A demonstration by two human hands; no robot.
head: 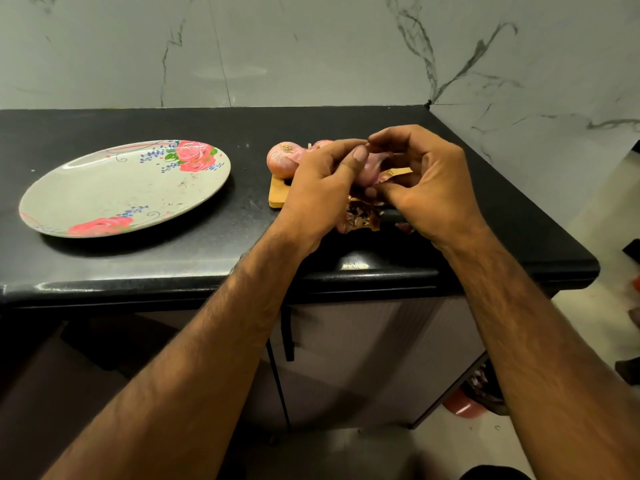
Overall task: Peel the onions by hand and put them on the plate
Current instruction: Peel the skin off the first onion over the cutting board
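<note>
Head view. A black counter stands against a marble wall, and both forearms reach in over its front edge.

- Left hand: fingers curled round the left side of an onion, with the thumb pressed flat on its pink skin. It grips the onion.
- Right hand: fingers bent over the onion's right side. Its fingertips meet the left forefinger at the top, and the thumb is tucked underneath by a loose tan flap of skin. It also grips the onion.
- The onion is held off the surface between the two hands. It is above a wooden board that lies toward the counter's right end, near the front edge.
- A second onion, unpeeled, sits at the board's far left corner. A third onion shows only as a sliver behind the left knuckles.
- Dry brown peelings are heaped under the hands on the near part of the board.
- A flowered plate lies on the counter's left half, well apart from the board, with no onion on it.
- Cupboard doors are below the front edge.
</note>
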